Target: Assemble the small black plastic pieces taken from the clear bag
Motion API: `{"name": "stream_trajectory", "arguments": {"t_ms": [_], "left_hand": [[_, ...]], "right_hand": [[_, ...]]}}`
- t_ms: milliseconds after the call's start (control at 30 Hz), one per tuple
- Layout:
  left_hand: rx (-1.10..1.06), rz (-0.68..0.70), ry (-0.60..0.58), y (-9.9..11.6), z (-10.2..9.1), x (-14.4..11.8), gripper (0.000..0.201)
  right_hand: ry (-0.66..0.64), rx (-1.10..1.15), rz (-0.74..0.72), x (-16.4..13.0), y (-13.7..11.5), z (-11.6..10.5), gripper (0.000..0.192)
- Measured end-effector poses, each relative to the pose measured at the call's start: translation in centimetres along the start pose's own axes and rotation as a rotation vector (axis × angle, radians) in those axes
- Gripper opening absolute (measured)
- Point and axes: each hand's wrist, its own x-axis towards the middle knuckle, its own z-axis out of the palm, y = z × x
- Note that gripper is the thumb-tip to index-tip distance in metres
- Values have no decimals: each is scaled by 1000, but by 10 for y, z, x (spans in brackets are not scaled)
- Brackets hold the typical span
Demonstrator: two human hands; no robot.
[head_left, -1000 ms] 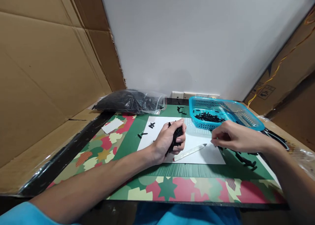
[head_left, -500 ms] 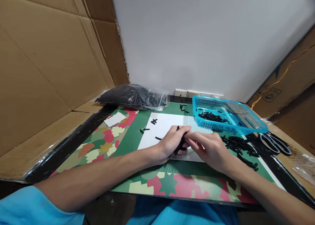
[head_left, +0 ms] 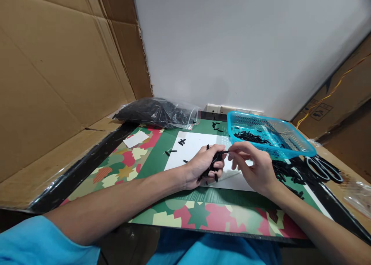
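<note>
- Left hand (head_left: 203, 166): resting on the white sheet (head_left: 193, 149), fingers curling shut around a bundle of small black pieces (head_left: 215, 164).
- Right hand (head_left: 251, 165): thumb and forefinger pinching one black piece (head_left: 223, 152) at the bundle's top.
- Judgement: keeping the left fist snug is helping, so neighbouring pieces are not spilling.
- Blue basket (head_left: 292, 149): sitting just beyond the right hand, holding more black pieces.

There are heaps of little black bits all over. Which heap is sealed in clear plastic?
The bag at the far left, by the cardboard wall. The other black pieces lie open: some in the blue basket, some loose on the mat, and a bunch in the left hand.
</note>
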Motion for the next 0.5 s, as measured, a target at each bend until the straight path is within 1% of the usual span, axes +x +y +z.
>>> {"name": "stream_trajectory", "arguments": {"t_ms": [133, 233, 500], "left_hand": [[-39, -15, -38, 1, 1, -2, 36], [-33, 11, -40, 0, 0, -1, 35], [26, 152, -76, -1, 4, -8, 33]], "right_hand": [[4, 67, 64, 2, 1, 0, 4], [7, 95, 87, 3, 4, -1, 3], [63, 166, 39, 0, 9, -3, 8]]}}
